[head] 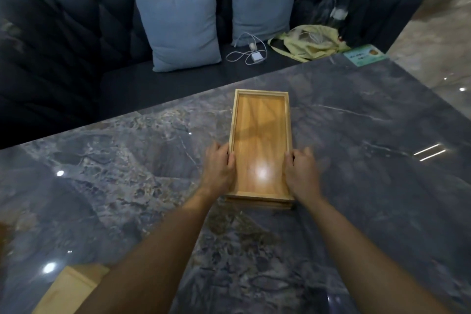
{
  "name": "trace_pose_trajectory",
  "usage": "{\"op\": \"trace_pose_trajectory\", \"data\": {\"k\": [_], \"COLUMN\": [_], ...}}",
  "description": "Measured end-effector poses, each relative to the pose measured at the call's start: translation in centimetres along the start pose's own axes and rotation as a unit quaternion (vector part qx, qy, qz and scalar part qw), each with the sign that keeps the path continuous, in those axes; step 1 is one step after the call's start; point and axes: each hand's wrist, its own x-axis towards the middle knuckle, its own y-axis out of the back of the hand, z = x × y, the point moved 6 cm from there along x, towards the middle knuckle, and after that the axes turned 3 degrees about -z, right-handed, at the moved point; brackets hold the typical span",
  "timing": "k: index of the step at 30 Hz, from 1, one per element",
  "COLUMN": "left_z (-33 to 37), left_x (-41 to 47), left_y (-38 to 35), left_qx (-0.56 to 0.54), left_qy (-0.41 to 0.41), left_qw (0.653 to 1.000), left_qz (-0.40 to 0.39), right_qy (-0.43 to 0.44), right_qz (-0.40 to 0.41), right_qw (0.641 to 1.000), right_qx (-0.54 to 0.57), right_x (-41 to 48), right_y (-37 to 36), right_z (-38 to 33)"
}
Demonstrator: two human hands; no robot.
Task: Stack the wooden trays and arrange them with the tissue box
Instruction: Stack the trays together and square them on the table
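Note:
A stack of wooden trays (260,120) lies lengthwise in the middle of the dark marble table (356,148); the top tray is empty and layered edges show at its near end. My left hand (219,171) grips the stack's left rim, fingers curled over the edge. Against the right rim rests my right hand (302,173), thumb on the edge. A pale wooden box (71,288), perhaps the tissue box, sits at the bottom left, partly hidden by my left forearm.
Behind the table stands a dark sofa (76,46) with two blue cushions (181,28), a white charger and cable (251,55) and a yellow bag (308,43). A green card (365,55) lies at the table's far right corner.

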Motion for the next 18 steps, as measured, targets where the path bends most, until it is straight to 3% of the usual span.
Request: {"op": "trace_pose_trajectory", "data": {"k": [10, 14, 18], "left_z": [-1.8, -1.7, -2.6], "left_x": [0.0, -2.0, -4.6], "left_y": [-1.0, 0.0, -0.7], "left_qx": [-0.004, -0.034, 0.004], "left_qy": [0.010, -0.045, -0.059], "left_qw": [1.000, 0.998, 0.996], "left_qz": [-0.022, 0.011, -0.071], "right_qy": [0.000, 0.033, 0.110], "right_qz": [-0.015, 0.006, -0.023], "right_qw": [1.000, 0.999, 0.993], "right_qx": [-0.013, 0.005, -0.029], "right_x": [0.0, -1.5, -4.3], "right_y": [-1.1, 0.2, 0.7], "right_z": [1.1, 1.4, 1.3]}}
